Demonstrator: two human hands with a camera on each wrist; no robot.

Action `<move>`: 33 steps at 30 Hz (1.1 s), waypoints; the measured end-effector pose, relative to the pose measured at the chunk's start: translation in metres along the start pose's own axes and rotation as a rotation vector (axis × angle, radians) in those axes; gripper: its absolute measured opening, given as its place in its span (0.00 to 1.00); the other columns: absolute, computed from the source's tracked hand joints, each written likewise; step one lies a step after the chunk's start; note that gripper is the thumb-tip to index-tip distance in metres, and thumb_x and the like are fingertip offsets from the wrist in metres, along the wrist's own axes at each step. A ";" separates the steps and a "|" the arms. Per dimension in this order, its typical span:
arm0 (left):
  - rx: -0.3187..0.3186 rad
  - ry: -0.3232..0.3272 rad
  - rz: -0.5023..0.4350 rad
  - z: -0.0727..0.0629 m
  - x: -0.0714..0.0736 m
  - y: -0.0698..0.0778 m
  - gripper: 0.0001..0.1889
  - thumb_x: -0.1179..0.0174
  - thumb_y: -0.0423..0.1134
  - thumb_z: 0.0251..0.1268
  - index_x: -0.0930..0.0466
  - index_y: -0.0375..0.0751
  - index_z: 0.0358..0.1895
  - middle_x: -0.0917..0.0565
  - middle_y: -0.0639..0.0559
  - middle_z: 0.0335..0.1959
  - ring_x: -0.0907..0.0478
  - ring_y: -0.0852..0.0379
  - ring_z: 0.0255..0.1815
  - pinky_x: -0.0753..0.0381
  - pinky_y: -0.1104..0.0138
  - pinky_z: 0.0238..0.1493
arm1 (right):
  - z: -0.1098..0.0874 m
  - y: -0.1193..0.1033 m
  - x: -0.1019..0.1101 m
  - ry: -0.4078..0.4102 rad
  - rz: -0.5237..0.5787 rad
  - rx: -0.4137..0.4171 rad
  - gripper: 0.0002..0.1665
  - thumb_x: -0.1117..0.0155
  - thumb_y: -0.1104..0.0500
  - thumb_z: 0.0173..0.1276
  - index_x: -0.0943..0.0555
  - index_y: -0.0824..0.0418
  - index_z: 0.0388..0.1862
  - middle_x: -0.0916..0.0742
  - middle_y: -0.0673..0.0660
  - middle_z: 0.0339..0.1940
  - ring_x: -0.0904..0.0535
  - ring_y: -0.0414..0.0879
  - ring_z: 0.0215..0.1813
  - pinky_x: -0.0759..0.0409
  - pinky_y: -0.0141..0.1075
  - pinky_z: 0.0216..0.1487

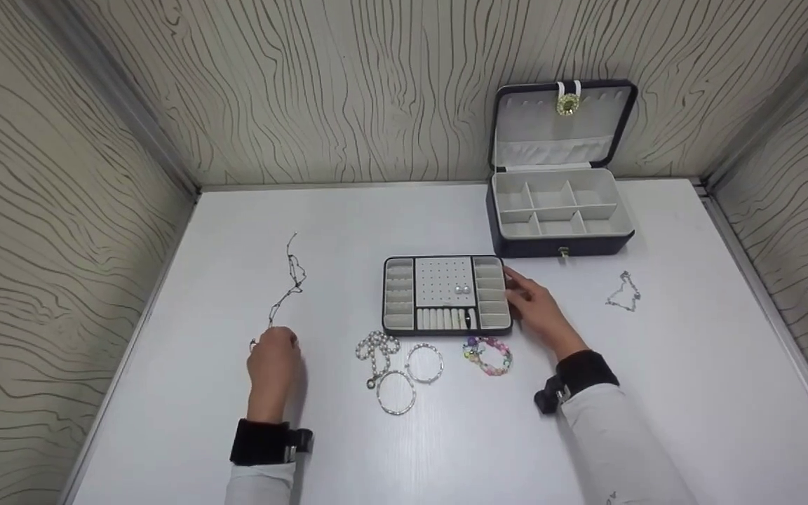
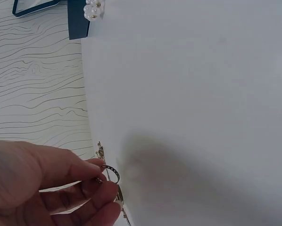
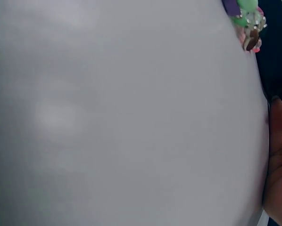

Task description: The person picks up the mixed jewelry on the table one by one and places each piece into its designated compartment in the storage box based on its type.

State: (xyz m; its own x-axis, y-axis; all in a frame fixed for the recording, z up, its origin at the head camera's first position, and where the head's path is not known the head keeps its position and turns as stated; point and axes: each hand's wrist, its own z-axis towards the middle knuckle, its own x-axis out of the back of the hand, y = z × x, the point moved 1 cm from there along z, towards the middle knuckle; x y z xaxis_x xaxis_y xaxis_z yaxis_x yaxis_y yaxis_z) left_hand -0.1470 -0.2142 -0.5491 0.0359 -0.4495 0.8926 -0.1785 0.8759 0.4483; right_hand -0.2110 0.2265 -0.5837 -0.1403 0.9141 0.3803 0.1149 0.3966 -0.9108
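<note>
My left hand (image 1: 274, 361) pinches a small ring (image 2: 113, 173) between thumb and fingertips, low over the white table. Just beyond it a thin dark chain necklace (image 1: 297, 284) lies loosely stretched, its near end overlapped by the hand. My right hand (image 1: 537, 308) rests against the right side of a jewelry tray (image 1: 445, 332), thumb extended along its edge in the right wrist view (image 3: 278, 125). Two pearl earrings (image 1: 461, 289) sit on the tray's perforated panel, and a dark ring (image 1: 468, 320) stands in its ring rolls.
An open jewelry box (image 1: 562, 247) with divided compartments stands at the back right. Before the tray lie a pearl necklace (image 1: 388, 345), two round bangles (image 1: 395, 412) and a colorful beaded bracelet (image 1: 494, 371). A silver chain (image 1: 625, 291) lies to the right. Patterned walls (image 1: 376, 105) enclose the table.
</note>
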 end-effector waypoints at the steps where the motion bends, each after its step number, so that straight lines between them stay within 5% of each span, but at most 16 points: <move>1: -0.005 0.011 -0.001 0.000 0.000 0.001 0.05 0.41 0.25 0.61 0.15 0.27 0.36 0.16 0.34 0.36 0.17 0.39 0.32 0.18 0.49 0.30 | 0.000 0.000 0.000 -0.001 0.000 -0.004 0.30 0.49 0.61 0.78 0.39 0.59 0.77 0.25 0.68 0.60 0.26 0.55 0.53 0.25 0.36 0.47; 10: -0.110 0.034 -0.098 -0.002 -0.007 0.030 0.05 0.40 0.24 0.62 0.17 0.25 0.39 0.18 0.37 0.35 0.18 0.40 0.40 0.19 0.53 0.42 | 0.000 0.003 0.000 0.005 -0.034 -0.002 0.30 0.49 0.61 0.78 0.38 0.58 0.76 0.24 0.67 0.59 0.25 0.55 0.52 0.26 0.38 0.48; 22: -0.268 -0.007 -0.235 -0.008 -0.026 0.101 0.05 0.38 0.26 0.62 0.14 0.31 0.38 0.15 0.44 0.33 0.18 0.52 0.32 0.18 0.62 0.34 | 0.001 0.003 0.000 0.017 -0.042 0.009 0.30 0.48 0.61 0.77 0.37 0.59 0.76 0.24 0.67 0.59 0.25 0.53 0.50 0.25 0.36 0.45; 33: -0.436 -0.063 -0.362 -0.009 -0.050 0.154 0.05 0.39 0.25 0.61 0.14 0.32 0.36 0.14 0.46 0.32 0.16 0.53 0.34 0.17 0.66 0.38 | 0.004 0.003 0.001 0.010 -0.032 0.033 0.30 0.48 0.64 0.77 0.38 0.64 0.75 0.25 0.70 0.58 0.25 0.52 0.48 0.25 0.32 0.40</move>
State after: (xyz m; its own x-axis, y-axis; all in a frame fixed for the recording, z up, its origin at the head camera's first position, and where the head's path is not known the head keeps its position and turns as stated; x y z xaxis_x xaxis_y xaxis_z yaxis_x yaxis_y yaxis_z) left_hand -0.1677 -0.0555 -0.5241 -0.0417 -0.7323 0.6797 0.2572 0.6495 0.7155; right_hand -0.2148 0.2281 -0.5871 -0.1331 0.9019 0.4110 0.0782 0.4229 -0.9028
